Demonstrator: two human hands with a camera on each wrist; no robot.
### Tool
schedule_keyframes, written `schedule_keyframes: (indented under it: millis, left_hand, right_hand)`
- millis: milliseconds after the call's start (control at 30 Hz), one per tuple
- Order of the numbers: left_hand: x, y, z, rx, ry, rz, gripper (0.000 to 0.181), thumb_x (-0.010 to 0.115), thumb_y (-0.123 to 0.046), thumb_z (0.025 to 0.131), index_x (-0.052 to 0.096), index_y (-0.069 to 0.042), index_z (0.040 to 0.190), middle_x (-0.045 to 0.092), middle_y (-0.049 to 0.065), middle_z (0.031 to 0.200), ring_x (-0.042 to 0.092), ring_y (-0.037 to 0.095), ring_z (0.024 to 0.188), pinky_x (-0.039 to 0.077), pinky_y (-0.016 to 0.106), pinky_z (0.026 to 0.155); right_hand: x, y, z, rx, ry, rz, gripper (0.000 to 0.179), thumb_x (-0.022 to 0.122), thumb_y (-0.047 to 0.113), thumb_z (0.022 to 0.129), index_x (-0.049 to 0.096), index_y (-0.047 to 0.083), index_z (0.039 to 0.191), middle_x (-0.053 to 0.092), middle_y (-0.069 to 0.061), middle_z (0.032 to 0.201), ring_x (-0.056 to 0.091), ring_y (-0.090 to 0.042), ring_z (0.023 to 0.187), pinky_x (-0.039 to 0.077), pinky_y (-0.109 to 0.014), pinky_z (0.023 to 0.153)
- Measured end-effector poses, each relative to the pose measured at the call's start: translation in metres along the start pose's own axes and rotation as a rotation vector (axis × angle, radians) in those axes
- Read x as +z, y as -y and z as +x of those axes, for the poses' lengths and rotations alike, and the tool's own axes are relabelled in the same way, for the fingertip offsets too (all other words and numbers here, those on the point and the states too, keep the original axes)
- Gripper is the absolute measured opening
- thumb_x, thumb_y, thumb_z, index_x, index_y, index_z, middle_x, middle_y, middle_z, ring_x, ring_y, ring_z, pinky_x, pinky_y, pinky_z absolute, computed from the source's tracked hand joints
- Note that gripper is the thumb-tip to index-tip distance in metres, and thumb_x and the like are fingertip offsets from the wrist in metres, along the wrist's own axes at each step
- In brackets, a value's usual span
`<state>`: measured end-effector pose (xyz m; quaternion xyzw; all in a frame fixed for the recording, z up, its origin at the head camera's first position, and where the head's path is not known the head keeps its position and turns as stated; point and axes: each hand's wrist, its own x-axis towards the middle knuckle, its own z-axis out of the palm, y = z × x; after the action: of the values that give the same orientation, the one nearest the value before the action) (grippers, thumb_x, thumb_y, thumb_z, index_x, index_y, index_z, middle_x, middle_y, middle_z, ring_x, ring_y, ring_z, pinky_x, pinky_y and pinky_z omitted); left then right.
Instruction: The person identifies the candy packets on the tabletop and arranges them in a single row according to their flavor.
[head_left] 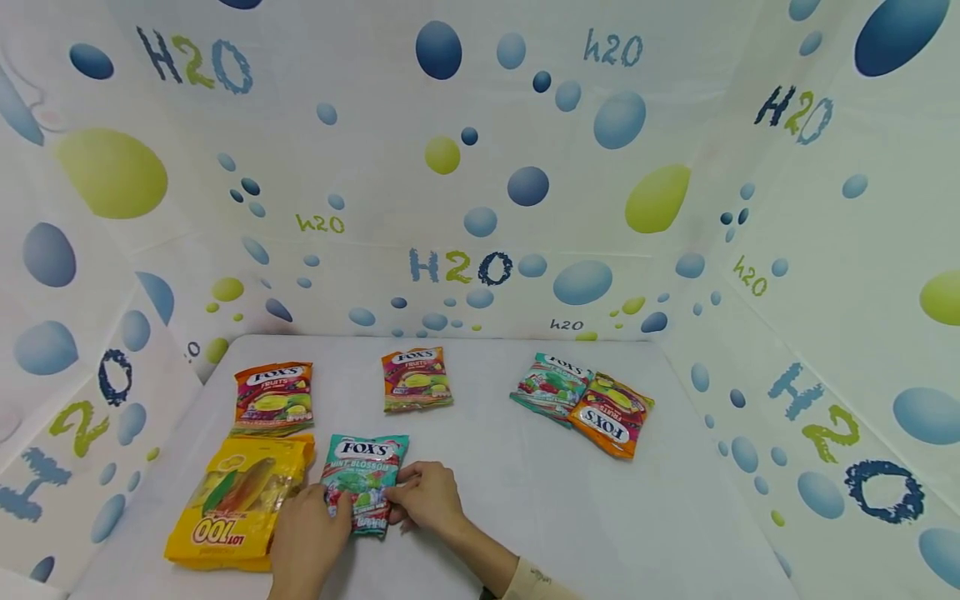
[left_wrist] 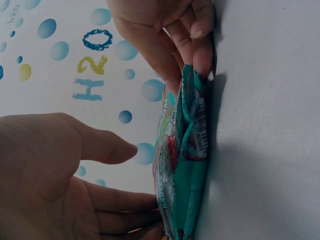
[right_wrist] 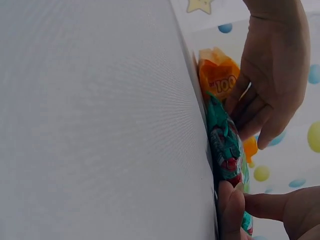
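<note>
Currently, the green Mint Blossom bag (head_left: 363, 473) lies on the white table (head_left: 495, 417), between your two hands and just to the right of the yellow LOT 100 bag (head_left: 225, 508). Your right hand (head_left: 429, 497) pinches the bag's right edge near the lower corner, thumb against fingers. Your left hand (head_left: 309, 533) is at the opposite edge: its fingers extend to the bag, and its thumb stands wide of them, as the left wrist view shows. The lettering on the green bag reads upright from your position; that on the yellow bag is inverted.

Note the surrounding items. One Fruits bag (head_left: 273, 397) lies directly beyond the yellow bag. A second Fruits bag (head_left: 417, 381) lies at the far middle. At far right, another green bag (head_left: 550, 385) touches an inverted Fruits bag (head_left: 613, 415).
</note>
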<state>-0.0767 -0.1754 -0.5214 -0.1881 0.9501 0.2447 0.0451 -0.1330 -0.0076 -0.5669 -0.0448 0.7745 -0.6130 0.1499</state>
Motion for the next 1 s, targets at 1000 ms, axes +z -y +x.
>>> schedule_keyframes:
  millis: [1000]
  left_hand:
    - [-0.013, -0.027, -0.001, 0.086, -0.020, -0.018, 0.064, 0.054, -0.039, 0.096, 0.051, 0.016, 0.128, 0.048, 0.037, 0.132, 0.042, 0.052, 0.122, 0.032, 0.067, 0.104]
  right_hand:
    - [-0.036, 0.007, 0.007, 0.011, 0.059, 0.004, 0.011, 0.070, 0.021, 0.090, 0.071, 0.010, 0.089, 0.072, -0.006, 0.070, 0.069, -0.023, 0.057, 0.057, -0.034, 0.050]
